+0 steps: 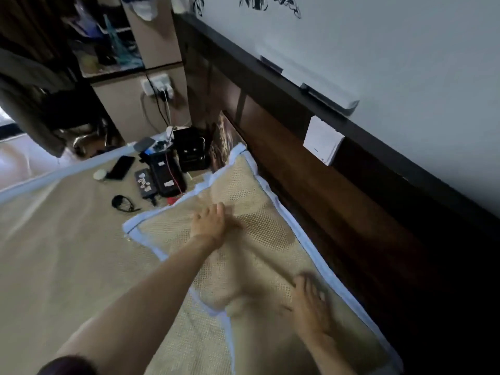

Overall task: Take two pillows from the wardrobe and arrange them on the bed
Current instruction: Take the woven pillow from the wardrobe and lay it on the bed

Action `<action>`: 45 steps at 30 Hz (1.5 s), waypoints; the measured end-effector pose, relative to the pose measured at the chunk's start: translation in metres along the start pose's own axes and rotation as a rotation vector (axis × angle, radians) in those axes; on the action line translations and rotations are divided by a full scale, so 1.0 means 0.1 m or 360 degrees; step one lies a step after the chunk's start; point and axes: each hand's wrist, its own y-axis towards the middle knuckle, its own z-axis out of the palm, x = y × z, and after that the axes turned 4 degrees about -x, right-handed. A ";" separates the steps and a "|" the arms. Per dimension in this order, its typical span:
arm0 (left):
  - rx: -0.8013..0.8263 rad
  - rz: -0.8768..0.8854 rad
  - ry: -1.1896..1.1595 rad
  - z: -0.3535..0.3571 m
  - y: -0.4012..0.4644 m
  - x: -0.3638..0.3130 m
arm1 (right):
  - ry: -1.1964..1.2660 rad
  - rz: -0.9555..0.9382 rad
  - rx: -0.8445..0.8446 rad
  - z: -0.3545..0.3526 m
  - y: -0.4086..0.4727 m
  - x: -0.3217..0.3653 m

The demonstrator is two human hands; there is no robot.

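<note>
Both hands are flat, fingers spread, not gripping anything. Left hand (212, 221) is pressed palm-down on the far pillow (243, 201), roughly mid-pillow. Right hand (311, 304) is blurry but looks open too, resting on the near pillow (270, 334) close to where the 2 pillows meet. Both pillows are tan woven-mat style w/ pale blue trim, lying end to end on the bed (54, 266), right up against the dark wood headboard (338, 201). On the mattress beyond the far pillow, away from the headboard, there's a bunch of gear: black phone (121, 167), a black case w/ stickers (144, 182), a black bag (192, 150), and a black strap thing (123, 203). A white box (323, 143) leans on the headboard.
</note>
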 end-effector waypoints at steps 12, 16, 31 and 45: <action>0.0171 0.0187 -0.0321 2.15 0.40 0.08 | 0.0195 -0.0087 -0.0100 1.62 0.11 -0.13; 0.0010 0.0245 -0.0204 1.90 0.29 -0.02 | 0.0107 -0.0025 -0.0023 1.38 0.05 -0.07; -0.0350 0.0139 -0.0233 1.99 1.44 0.65 | 0.0144 0.0524 -0.0433 1.75 0.07 -0.84; 0.0560 0.0221 -0.0199 1.17 -0.15 0.81 | 0.0132 0.0726 0.0566 0.83 0.07 -0.61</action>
